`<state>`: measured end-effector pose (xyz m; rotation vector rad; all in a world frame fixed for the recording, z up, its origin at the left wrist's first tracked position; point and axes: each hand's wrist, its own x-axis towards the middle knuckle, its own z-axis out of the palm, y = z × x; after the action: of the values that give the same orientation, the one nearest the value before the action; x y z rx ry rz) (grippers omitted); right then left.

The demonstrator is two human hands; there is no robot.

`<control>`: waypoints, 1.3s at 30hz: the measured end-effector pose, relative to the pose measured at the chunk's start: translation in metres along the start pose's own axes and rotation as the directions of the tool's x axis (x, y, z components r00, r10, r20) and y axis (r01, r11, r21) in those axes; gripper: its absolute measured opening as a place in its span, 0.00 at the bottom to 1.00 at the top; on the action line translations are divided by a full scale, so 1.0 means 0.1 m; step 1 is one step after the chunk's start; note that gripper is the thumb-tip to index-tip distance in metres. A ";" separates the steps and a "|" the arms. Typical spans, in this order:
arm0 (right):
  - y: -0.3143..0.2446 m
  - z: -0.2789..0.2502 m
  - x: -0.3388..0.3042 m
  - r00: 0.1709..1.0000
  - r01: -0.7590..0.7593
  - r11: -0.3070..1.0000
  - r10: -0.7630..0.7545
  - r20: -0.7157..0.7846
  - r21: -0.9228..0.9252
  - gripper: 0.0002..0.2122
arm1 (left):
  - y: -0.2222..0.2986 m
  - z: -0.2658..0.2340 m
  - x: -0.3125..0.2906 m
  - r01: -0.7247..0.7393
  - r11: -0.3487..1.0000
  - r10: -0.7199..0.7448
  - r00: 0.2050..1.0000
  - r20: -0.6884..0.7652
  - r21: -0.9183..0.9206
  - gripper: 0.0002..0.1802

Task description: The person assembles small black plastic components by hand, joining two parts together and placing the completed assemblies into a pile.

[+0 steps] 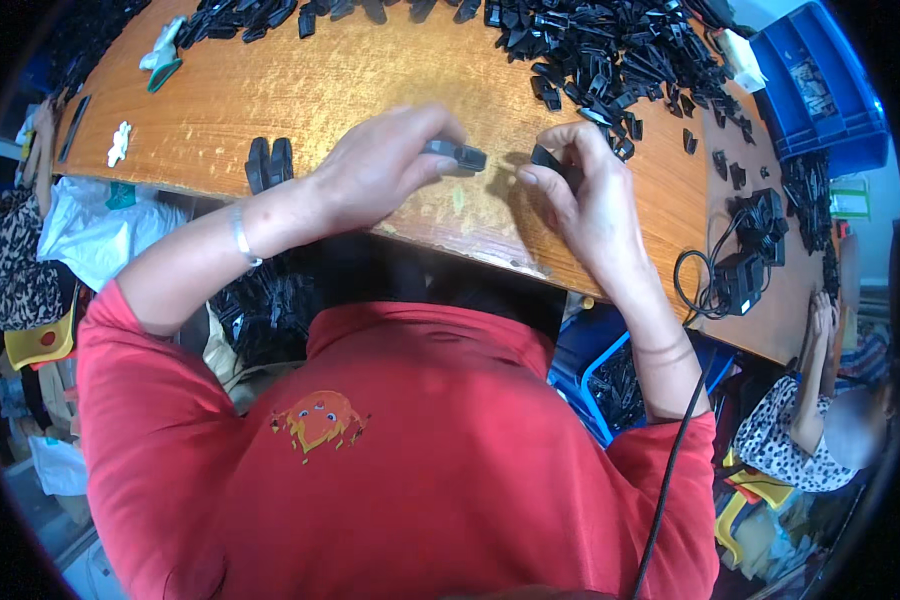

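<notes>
Over the near part of the wooden table, my left hand is closed on a small black plastic part, whose end sticks out past the fingertips toward the right. My right hand pinches another black plastic piece between thumb and fingers; most of it is hidden by the hand. The two pieces are apart, with a gap of bare wood between them. Beside my left forearm, a pair of black parts lies side by side at the table's near edge.
A big heap of black parts covers the far right. A blue bin stands beyond it. Black cabled adapters lie at right. A white-and-green item is at far left. Other people sit at both sides; a blue crate is below the table.
</notes>
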<state>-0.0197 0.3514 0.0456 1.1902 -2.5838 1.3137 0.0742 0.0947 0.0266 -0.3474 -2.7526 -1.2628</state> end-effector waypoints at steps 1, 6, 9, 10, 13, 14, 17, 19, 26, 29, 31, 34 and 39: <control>0.13 0.05 0.03 0.998 -0.052 0.998 0.053 0.023 -0.025 0.15 | -0.07 0.05 0.04 -0.098 0.980 0.110 0.992 -0.066 0.172 0.11; 0.12 0.16 0.13 0.990 -0.107 0.994 0.103 0.098 0.031 0.14 | -0.19 0.13 0.12 -0.126 0.938 0.185 0.969 -0.161 0.323 0.11; 0.11 0.23 0.17 0.987 -0.129 0.990 0.121 0.109 0.065 0.14 | -0.19 0.11 0.09 -0.111 0.963 0.168 0.961 -0.221 0.247 0.12; 0.09 0.27 0.18 0.986 -0.128 0.990 0.120 0.115 0.063 0.14 | -0.21 0.09 0.06 -0.106 0.964 0.163 0.961 -0.226 0.244 0.12; 0.09 0.37 0.20 0.996 0.092 0.996 -0.091 0.015 -0.021 0.14 | -0.26 0.06 -0.01 -0.075 0.965 0.134 0.965 -0.227 0.250 0.12; 0.10 0.39 0.22 0.996 0.091 0.996 -0.091 0.021 -0.024 0.14 | -0.28 0.06 -0.01 -0.092 0.963 0.152 0.962 -0.227 0.255 0.12; 0.14 0.44 0.28 0.998 0.057 0.997 -0.054 0.039 -0.060 0.13 | -0.32 0.05 0.00 -0.112 0.961 0.173 0.957 -0.234 0.251 0.11; 0.21 0.45 0.31 0.997 0.072 0.996 -0.071 0.024 -0.045 0.13 | -0.35 0.06 0.01 -0.116 0.963 0.175 0.955 -0.239 0.241 0.11; 0.18 0.60 0.47 0.980 0.183 0.982 -0.186 0.072 0.046 0.13 | -0.28 0.11 0.03 -0.122 0.974 0.175 0.940 -0.294 0.189 0.08; 0.24 0.71 0.59 0.967 0.243 0.969 -0.246 0.067 0.051 0.12 | -0.33 0.01 0.03 -0.081 0.978 0.134 0.950 -0.284 0.193 0.07; 0.21 0.75 0.62 0.946 0.306 0.952 -0.307 0.103 0.025 0.12 | -0.32 -0.15 0.00 -0.069 0.974 0.124 0.958 -0.257 0.215 0.07; 0.11 0.59 0.67 0.937 0.335 0.942 -0.333 0.104 -0.010 0.12 | -0.23 -0.58 -0.08 0.066 0.882 -0.052 0.998 -0.043 0.467 0.07; 0.40 0.16 0.71 0.973 0.127 0.899 -0.196 -0.124 -0.418 0.11 | -0.19 -1.06 0.22 -0.095 0.807 0.042 0.994 0.103 0.583 0.14</control>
<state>-0.0907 0.3099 0.0306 1.1333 -2.4120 0.7499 0.0472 0.0062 0.0854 -0.4364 -2.9797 -0.3285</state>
